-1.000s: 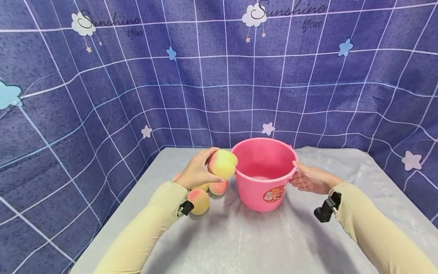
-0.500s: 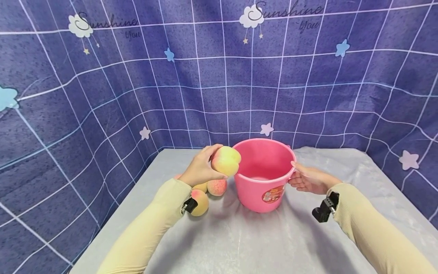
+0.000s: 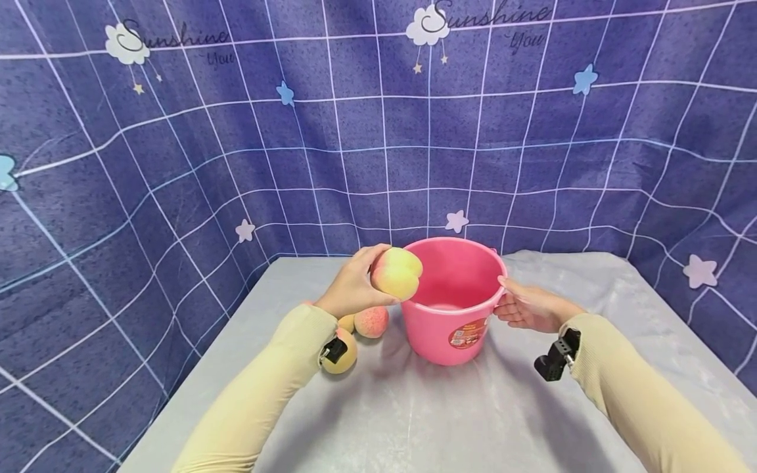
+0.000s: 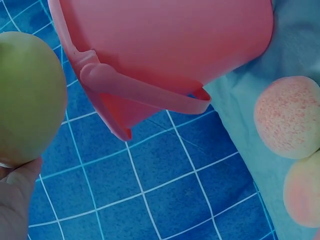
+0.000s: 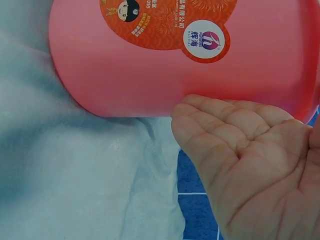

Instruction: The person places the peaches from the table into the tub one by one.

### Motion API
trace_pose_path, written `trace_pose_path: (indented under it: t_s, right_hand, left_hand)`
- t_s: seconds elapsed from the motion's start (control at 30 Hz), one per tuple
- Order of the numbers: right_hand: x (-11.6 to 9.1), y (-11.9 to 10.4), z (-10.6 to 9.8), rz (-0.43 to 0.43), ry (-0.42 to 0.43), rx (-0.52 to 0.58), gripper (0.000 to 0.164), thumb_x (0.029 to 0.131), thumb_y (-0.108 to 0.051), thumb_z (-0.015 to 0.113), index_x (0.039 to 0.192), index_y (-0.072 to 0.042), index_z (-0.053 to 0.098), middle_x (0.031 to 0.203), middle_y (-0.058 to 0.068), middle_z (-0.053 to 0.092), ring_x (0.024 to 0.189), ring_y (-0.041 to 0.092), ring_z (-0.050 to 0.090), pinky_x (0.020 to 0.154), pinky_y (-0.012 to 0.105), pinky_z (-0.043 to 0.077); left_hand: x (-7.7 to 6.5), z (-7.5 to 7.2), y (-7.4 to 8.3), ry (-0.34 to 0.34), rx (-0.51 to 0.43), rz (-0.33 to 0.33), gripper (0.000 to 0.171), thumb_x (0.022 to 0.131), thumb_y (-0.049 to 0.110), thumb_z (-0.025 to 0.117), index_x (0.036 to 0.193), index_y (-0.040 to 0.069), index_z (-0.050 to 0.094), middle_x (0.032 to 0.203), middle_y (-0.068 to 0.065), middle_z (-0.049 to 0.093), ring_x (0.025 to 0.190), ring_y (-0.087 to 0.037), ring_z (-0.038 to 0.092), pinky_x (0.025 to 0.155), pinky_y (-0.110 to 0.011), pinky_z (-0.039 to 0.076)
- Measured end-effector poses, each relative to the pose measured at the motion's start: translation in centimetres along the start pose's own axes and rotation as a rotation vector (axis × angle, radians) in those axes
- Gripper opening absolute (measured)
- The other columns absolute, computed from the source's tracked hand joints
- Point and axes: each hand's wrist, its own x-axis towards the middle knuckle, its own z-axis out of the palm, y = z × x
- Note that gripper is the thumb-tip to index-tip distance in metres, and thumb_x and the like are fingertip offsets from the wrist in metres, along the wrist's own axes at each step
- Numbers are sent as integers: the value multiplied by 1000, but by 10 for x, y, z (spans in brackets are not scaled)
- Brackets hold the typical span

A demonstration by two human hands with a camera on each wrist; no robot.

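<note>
My left hand (image 3: 350,286) grips a yellow-and-pink peach (image 3: 397,273), raised beside the left rim of a pink bucket (image 3: 434,338). In the left wrist view that peach (image 4: 30,100) fills the left edge, with the thumb under it and the other fingers out of sight. The bucket stands upright on the table, its mouth facing up. My right hand (image 3: 535,307) holds the bucket's right side, thumb at the rim and fingers against the outer wall. In the right wrist view these fingers (image 5: 220,115) lie along the wall, below an orange label (image 5: 155,25).
A reddish peach (image 3: 371,322) and a yellow peach (image 3: 342,356) lie on the grey cloth-covered table (image 3: 414,420), left of the bucket; others are partly hidden by the left forearm. The bucket's handle (image 4: 145,92) hangs on its left side. A blue grid-patterned curtain (image 3: 367,131) encloses the table's back and sides.
My left hand has brought the peach slightly right and up, so it now overlaps the bucket's left rim in the head view. The right hand keeps its hold; the whole view has shifted slightly.
</note>
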Motion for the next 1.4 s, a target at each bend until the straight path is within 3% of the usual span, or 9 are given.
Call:
trace_pose_path:
  t_s: [0.23,0.43,0.6,0.73,0.8,1.03,1.23,1.4]
  right_hand:
    - [-1,-1,0,-5,0,3,86,100,-52,13,139,25,10,144,42,16,135,52,17,110,55,19]
    - [0,1,-1,-10,1,7,86,100,-52,13,139,24,10,144,41,16,135,52,17,111,55,18]
    - [0,1,-2,-9,-1,8,86,100,-53,14,140,24,11,144,41,17,135,52,17,111,55,18]
    - [0,2,-2,-8,4,8,86,100,-53,13,139,24,11,144,41,17,136,52,17,111,55,18]
    - [0,1,-2,-8,7,9,86,100,-53,13,139,24,11,144,41,17,136,52,17,111,55,18]
    - [0,0,1,6,18,12,86,100,-52,14,138,25,12,144,42,18,135,52,17,111,54,20]
    - [-1,-1,0,5,14,2,85,101,-51,13,138,25,11,144,42,18,135,52,19,110,55,19]
    - [-1,-1,0,7,20,1,85,101,-51,13,138,25,12,144,42,18,135,52,20,110,55,21]
  left_hand:
    - [5,5,5,-14,61,26,85,57,7,88,133,0,49,125,-18,53,113,-30,53,96,-47,44]
    - [11,12,8,-34,53,12,83,58,5,86,133,-1,49,124,-19,53,112,-30,53,96,-45,44]
    - [17,13,15,-48,67,-73,82,57,8,86,131,3,51,119,-17,55,102,-27,58,89,-41,48]
    - [22,14,21,-87,11,-176,81,59,9,85,132,5,51,118,-17,53,73,-24,64,65,-32,55]
    - [24,14,23,-96,-26,-220,81,59,8,86,132,5,50,119,-17,53,66,-24,63,53,-31,54]
    - [27,16,26,-56,-50,-300,79,62,10,87,132,4,50,116,-14,59,87,-25,61,51,-33,54]
    - [30,18,36,-31,-188,-396,74,62,7,85,129,7,53,107,-15,62,56,-32,61,52,-47,54]
    - [32,20,38,-34,-170,-412,72,63,10,85,127,7,53,103,-15,62,46,-26,56,45,-39,51]
